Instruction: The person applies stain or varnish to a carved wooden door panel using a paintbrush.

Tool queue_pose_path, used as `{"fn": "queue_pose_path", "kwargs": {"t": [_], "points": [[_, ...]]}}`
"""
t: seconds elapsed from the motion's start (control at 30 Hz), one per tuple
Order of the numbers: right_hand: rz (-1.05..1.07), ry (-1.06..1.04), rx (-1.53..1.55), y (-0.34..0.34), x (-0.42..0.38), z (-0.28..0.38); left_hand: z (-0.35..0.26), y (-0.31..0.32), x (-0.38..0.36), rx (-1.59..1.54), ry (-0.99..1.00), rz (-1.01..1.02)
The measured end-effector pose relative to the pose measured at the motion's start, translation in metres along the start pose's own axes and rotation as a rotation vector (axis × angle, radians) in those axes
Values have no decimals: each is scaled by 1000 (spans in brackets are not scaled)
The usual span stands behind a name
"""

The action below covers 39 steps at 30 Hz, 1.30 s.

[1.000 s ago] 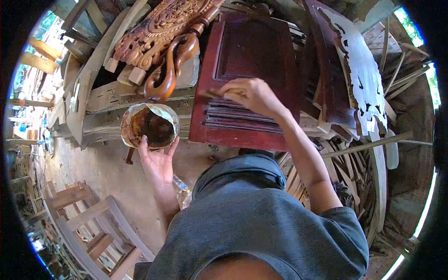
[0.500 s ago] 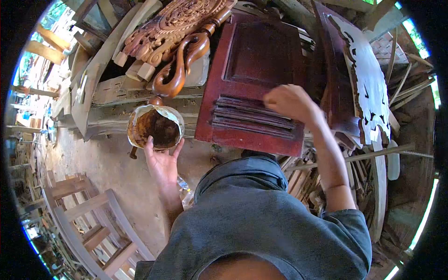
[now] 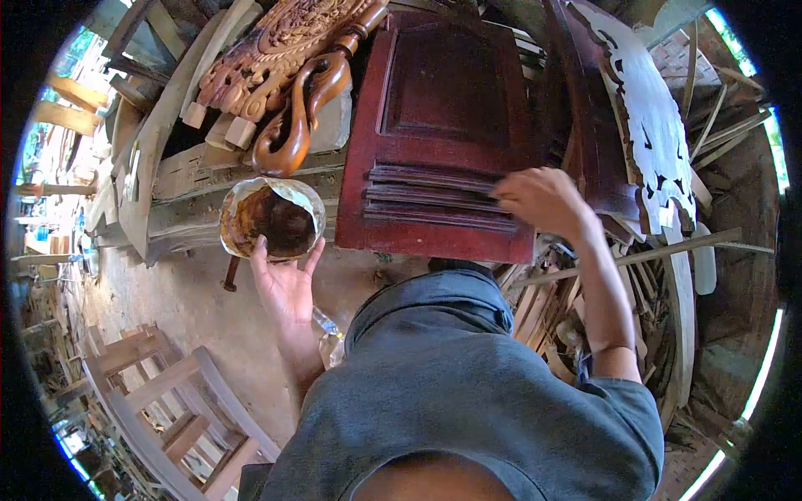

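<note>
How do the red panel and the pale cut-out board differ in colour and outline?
The red panel is deep red, while the pale cut-out board is whitish. The red panel has straight lower and side edges; the pale cut-out board's are wavy and notched. Both are broad and longer than wide.

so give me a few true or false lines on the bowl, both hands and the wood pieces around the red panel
1. The left hand holds the bowl. True.
2. The bowl is clean and white inside. False: it is stained brown.
3. The right hand is at the left edge of the red panel. False: it is by the right edge.
4. The wooden hook is left of the red panel. True.
5. The pale board is left of the hook. False: it is right of the red panel.
</note>
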State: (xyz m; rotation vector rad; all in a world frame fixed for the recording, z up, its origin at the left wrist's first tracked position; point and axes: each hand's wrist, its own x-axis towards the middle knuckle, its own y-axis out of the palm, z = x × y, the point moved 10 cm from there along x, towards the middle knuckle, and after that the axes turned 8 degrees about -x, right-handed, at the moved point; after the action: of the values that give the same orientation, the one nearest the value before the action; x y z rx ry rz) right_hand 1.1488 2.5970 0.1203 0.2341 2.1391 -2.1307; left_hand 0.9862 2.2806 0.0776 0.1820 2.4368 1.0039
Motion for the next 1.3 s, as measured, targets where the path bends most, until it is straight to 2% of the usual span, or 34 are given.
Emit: {"fn": "queue_pose_path", "kwargs": {"t": [0.03,0.13,0.2,0.23,0.27,0.3,0.33,0.37,0.4,0.47,0.5,0.53,0.67,0.73,0.8,0.83,0.9,0.93,1.0,1.1,1.17,1.2,1.27,1.3], "points": [[88,172,123,-12,-12,-15,-1,0,2,3,-2,5],[56,346,185,-37,-26,-24,3,1,8,-1,-37,40],[-19,328,20,-26,-10,-14,4,5,11,-9,-41,71],[27,243,-108,-13,7,7,4,8,11,-6,-45,80],[3,72,-259,4,20,38,4,9,11,-8,-41,65],[-88,130,-16,-12,31,56,3,9,10,-10,-38,47],[-320,151,244,-29,36,71,3,9,10,-7,-41,52],[-459,150,527,-47,38,80,3,7,11,-3,-45,59],[-493,188,614,-50,41,87,2,7,12,1,-50,68],[-419,207,860,-37,45,91,2,7,11,-1,-61,87],[-409,227,885,-25,40,84,3,8,11,-6,-64,95],[-358,296,774,-15,31,74,4,11,11,-11,-68,97],[-94,690,957,7,-46,0,1,-2,6,2,-31,-9],[-86,764,673,27,-90,-54,2,-5,10,7,-26,4],[-169,788,187,-24,-110,-62,8,-4,13,14,-66,33],[-179,785,183,-26,-114,-62,9,2,11,34,-67,29],[-131,671,479,-14,-108,-51,13,11,13,43,-73,52],[-9,502,473,-15,-95,-33,14,15,14,57,-88,68],[112,362,473,-6,-85,-20,18,21,18,41,-83,75],[147,428,460,-4,-62,-65,26,27,20,23,-107,87],[-55,396,236,-11,-40,-100,30,37,18,8,-123,137],[-9,539,379,-4,-32,-120,32,40,17,9,-127,139],[-304,527,323,-7,-14,-153,34,40,12,6,-132,109],[-375,541,275,-8,-7,-163,36,38,11,6,-131,101]]}}
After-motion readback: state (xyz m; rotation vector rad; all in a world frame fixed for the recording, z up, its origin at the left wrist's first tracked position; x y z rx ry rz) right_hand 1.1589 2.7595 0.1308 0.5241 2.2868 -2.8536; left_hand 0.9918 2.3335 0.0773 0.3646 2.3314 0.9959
